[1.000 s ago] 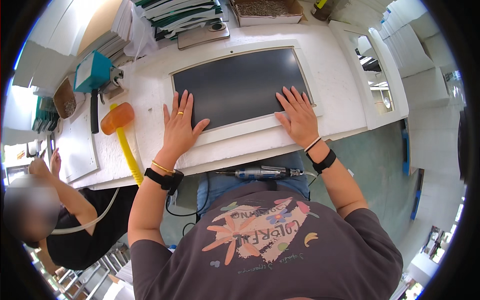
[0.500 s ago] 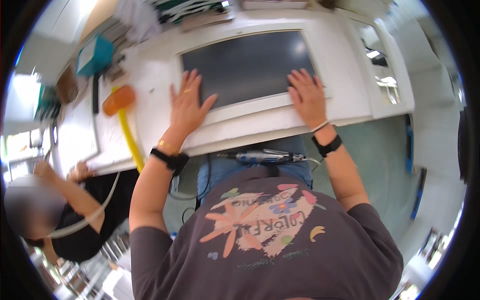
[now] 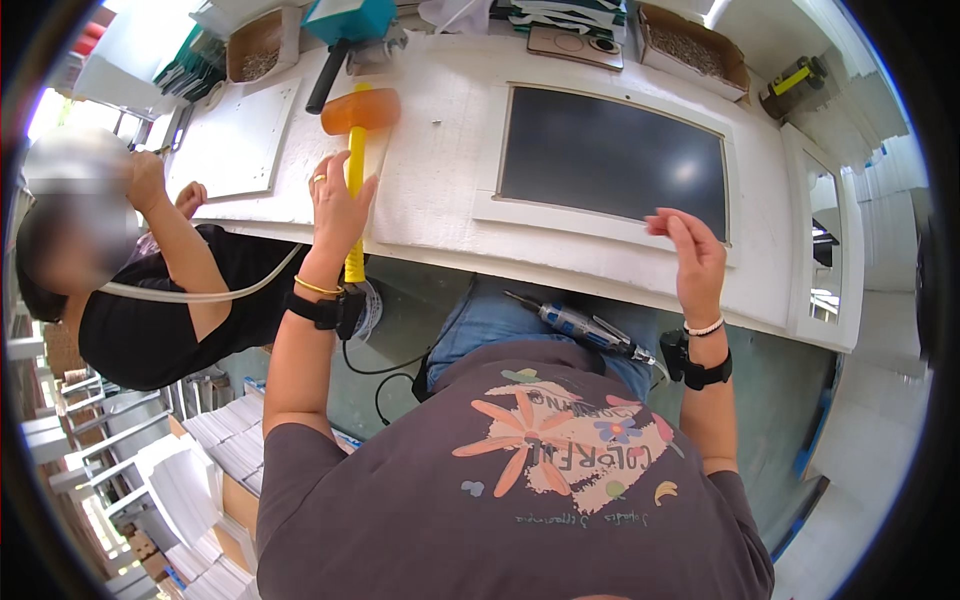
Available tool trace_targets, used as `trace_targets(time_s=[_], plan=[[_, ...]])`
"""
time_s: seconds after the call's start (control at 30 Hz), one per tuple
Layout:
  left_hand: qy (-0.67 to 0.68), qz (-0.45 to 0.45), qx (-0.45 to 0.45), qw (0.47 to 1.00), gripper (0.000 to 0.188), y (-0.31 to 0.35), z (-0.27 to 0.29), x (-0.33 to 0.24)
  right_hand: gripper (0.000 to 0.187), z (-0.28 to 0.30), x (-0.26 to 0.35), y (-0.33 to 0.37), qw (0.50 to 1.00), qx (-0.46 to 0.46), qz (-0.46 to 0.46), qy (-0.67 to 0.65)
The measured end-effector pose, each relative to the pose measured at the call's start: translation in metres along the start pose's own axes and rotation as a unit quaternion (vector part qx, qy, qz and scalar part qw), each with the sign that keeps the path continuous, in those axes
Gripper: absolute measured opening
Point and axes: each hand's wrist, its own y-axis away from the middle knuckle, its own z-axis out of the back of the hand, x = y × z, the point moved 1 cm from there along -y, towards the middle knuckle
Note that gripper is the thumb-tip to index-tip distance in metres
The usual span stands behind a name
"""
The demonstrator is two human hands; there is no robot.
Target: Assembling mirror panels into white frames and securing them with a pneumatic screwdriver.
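Note:
A mallet with an orange head [image 3: 361,110] and a yellow handle [image 3: 355,262] lies on the white workbench, its handle jutting past the near edge. My left hand [image 3: 338,212] is over that handle, thumb on one side and fingers on the other, spread and not closed round it. A white frame with a dark, glossy panel [image 3: 610,150] lies flat on the bench to the right. My right hand [image 3: 698,262] hovers over the frame's near right corner, fingers loosely bent, with nothing visible in them. A slim powered hand tool [image 3: 585,325] rests on my lap.
Left of me, a co-worker [image 3: 165,290] sits by a white board [image 3: 235,135]. At the back are a teal tool with a black handle [image 3: 350,20], a phone [image 3: 575,47] and a box of small parts [image 3: 692,52]. Another white frame [image 3: 825,240] lies right.
Both hands have left the dark panel's frame. My left hand has moved left to the mallet's handle, and my right hand has lifted. The view has swung left.

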Motion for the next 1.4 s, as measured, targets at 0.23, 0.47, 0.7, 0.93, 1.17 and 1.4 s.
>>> trace_targets(time_s=[0.23, 0.47, 0.7, 0.93, 1.17, 1.4], plan=[[0.01, 0.085, 0.066, 0.994, 0.044, 0.032, -0.004, 0.034, 0.021, -0.095, 0.055, -0.054, 0.947, 0.312, -0.047, 0.052], [0.053, 0.088, 0.077, 0.992, 0.036, 0.044, 0.009, 0.056, 0.035, -0.201, 0.017, -0.115, 0.852, 0.423, 0.124, 0.282], [0.022, 0.047, 0.036, 0.998, 0.04, 0.056, 0.035, 0.043, 0.039, -0.274, 0.004, -0.136, 0.794, 0.402, 0.123, 0.44], [0.394, 0.1, 0.062, 0.911, 0.029, 0.026, 0.032, -0.046, 0.028, -0.314, 0.015, -0.171, 0.949, 0.31, 0.051, 0.03], [0.537, 0.126, -0.029, 0.834, 0.038, -0.058, -0.074, -0.082, 0.02, -0.36, 0.057, -0.19, 0.904, 0.346, -0.196, -0.157], [0.478, 0.048, -0.095, 0.872, 0.049, -0.084, -0.201, -0.006, 0.017, -0.394, 0.068, -0.193, 0.845, 0.355, -0.318, -0.241]])
